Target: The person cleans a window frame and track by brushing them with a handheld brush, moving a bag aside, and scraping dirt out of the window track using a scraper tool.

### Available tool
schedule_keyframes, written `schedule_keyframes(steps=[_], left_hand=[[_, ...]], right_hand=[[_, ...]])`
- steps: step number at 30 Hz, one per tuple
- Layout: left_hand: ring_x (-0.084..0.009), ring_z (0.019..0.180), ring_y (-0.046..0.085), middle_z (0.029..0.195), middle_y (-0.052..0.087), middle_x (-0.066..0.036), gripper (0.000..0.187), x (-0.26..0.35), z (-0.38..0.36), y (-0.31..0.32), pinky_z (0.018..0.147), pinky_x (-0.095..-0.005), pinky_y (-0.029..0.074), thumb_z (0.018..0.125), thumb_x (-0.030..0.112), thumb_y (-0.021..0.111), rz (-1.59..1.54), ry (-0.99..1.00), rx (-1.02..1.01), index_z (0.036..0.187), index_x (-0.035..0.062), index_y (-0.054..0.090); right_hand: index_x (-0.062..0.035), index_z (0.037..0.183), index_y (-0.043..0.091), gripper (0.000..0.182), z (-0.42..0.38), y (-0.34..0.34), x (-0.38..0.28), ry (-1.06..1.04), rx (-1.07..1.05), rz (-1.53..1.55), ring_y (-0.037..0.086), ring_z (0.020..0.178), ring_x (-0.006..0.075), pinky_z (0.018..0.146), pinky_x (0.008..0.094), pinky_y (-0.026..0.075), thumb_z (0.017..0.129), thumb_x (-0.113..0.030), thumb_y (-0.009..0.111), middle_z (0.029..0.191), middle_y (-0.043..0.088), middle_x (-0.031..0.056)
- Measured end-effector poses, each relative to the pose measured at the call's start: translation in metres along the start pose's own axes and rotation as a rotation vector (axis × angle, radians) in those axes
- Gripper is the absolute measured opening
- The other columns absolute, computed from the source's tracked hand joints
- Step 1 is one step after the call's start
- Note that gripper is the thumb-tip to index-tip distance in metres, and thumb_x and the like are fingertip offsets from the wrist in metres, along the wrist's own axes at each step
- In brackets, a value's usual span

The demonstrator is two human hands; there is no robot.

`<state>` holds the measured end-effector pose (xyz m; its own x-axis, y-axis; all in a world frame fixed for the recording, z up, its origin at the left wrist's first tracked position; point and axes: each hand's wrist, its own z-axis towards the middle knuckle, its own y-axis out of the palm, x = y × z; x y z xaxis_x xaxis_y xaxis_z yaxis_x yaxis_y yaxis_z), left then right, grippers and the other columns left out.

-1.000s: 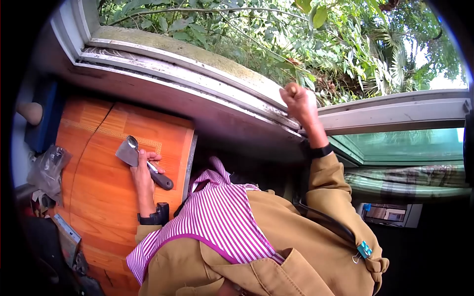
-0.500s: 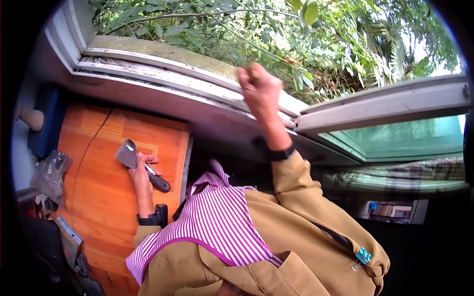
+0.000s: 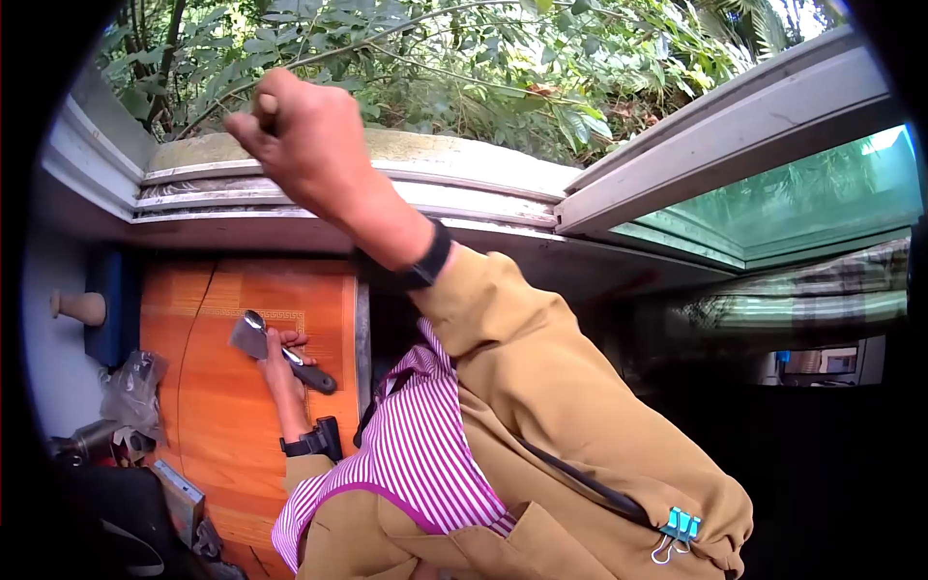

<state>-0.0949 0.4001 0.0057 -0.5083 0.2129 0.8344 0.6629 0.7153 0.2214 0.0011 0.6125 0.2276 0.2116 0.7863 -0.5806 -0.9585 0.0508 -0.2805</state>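
Note:
My left hand (image 3: 282,360) rests over the orange wooden tabletop (image 3: 232,425) at the left, a black strap on its wrist. It is closed around a scraper with a flat grey blade (image 3: 248,339) and a dark handle (image 3: 314,378). A shiny spoon-like end (image 3: 254,320) shows beside the blade. My right hand (image 3: 314,145) is raised in front of the window sill, its fingers curled in a fist-like grip. What lies inside that grip, if anything, I cannot make out. A purple-striped apron (image 3: 416,454) covers my front over a tan jacket.
An open window frame (image 3: 735,126) with green glass angles in from the right, above a plaid curtain (image 3: 802,309). Leafy plants (image 3: 435,68) grow outside. Along the table's left side lie a clear plastic bag (image 3: 135,396) and a flat metal-edged box (image 3: 180,493). A teal binder clip (image 3: 681,525) grips my sleeve.
My right hand has swept left along the window and looks larger, nearer the camera. My left hand keeps the scraper in about the same place, while the whole view has shifted slightly.

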Motion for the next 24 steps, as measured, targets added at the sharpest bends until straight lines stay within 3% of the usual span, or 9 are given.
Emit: schedule_keyframes(steps=[2,4,6,8,12,15,20,24], left_hand=[[-0.015,0.04,0.049,0.073,0.06,-0.017,0.037,-0.004,0.003,-0.002,0.039,-0.0291,0.047,0.092,0.034,0.047,-0.005,0.005,-0.006,0.083,-0.0011,0.052],[-0.0158,0.039,0.047,0.071,0.06,-0.018,0.037,-0.004,0.003,0.0,0.039,-0.0295,0.045,0.092,0.035,0.047,0.015,0.008,0.019,0.082,-0.0012,0.052],[-0.0156,0.039,0.047,0.071,0.06,-0.018,0.038,-0.004,0.003,-0.001,0.039,-0.0296,0.045,0.092,0.035,0.047,0.016,-0.004,0.02,0.083,-0.001,0.052],[-0.0152,0.04,0.047,0.071,0.06,-0.018,0.038,-0.003,0.001,-0.002,0.039,-0.0293,0.045,0.092,0.036,0.046,0.025,-0.012,0.032,0.082,-0.0005,0.053],[-0.014,0.039,0.047,0.07,0.06,-0.017,0.039,-0.002,-0.003,0.003,0.039,-0.0285,0.044,0.092,0.037,0.046,0.052,-0.015,0.059,0.082,0.0002,0.053],[-0.013,0.038,0.045,0.069,0.059,-0.016,0.04,-0.001,-0.002,0.004,0.038,-0.0272,0.043,0.093,0.038,0.046,0.062,-0.013,0.093,0.081,0.0003,0.054],[-0.0129,0.037,0.044,0.068,0.059,-0.014,0.042,-0.005,-0.001,0.001,0.038,-0.027,0.042,0.093,0.039,0.045,0.07,-0.039,0.129,0.08,0.0003,0.055],[-0.0129,0.037,0.044,0.068,0.059,-0.014,0.042,0.0,-0.003,0.007,0.037,-0.0268,0.042,0.093,0.039,0.045,0.073,-0.036,0.14,0.079,0.0008,0.054]], right_hand=[[-0.0024,0.076,0.051,0.024,-0.017,-0.046,0.01,0.154,-0.147,0.036,0.061,0.053,0.0194,0.05,0.0299,0.047,0.075,-0.015,0.071,0.053,0.055,0.008],[-0.0016,0.081,0.053,0.021,-0.031,-0.085,0.027,0.348,-0.245,0.156,0.062,0.059,0.0193,0.053,0.029,0.048,0.076,-0.013,0.07,0.061,0.057,0.009],[-0.0003,0.084,0.053,0.018,-0.033,-0.126,0.038,0.472,-0.189,0.274,0.064,0.065,0.0138,0.055,0.0254,0.05,0.08,-0.011,0.066,0.064,0.06,0.0073],[0.0009,0.082,0.052,0.013,-0.024,-0.168,0.022,0.484,-0.105,0.338,0.064,0.068,0.0143,0.054,0.024,0.05,0.084,-0.007,0.062,0.075,0.061,0.0086],[0.0019,0.08,0.053,0.011,-0.029,-0.221,0.02,0.455,0.019,0.161,0.062,0.071,0.0144,0.06,0.021,0.048,0.084,-0.003,0.061,0.095,0.053,0.0114],[0.003,0.082,0.056,0.01,-0.032,-0.242,0.018,0.487,0.093,-0.006,0.056,0.068,0.0107,0.062,0.0217,0.045,0.084,-0.004,0.061,0.084,0.058,0.0083],[0.005,0.069,0.058,0.014,-0.04,-0.235,0.023,0.327,0.151,-0.152,0.056,0.07,0.015,0.065,0.0255,0.047,0.082,0.001,0.062,0.082,0.058,0.0088],[0.0041,0.069,0.052,0.015,-0.044,-0.23,0.034,0.35,0.136,-0.051,0.055,0.065,0.0152,0.059,0.0254,0.047,0.081,0.003,0.06,0.076,0.055,0.0094]])
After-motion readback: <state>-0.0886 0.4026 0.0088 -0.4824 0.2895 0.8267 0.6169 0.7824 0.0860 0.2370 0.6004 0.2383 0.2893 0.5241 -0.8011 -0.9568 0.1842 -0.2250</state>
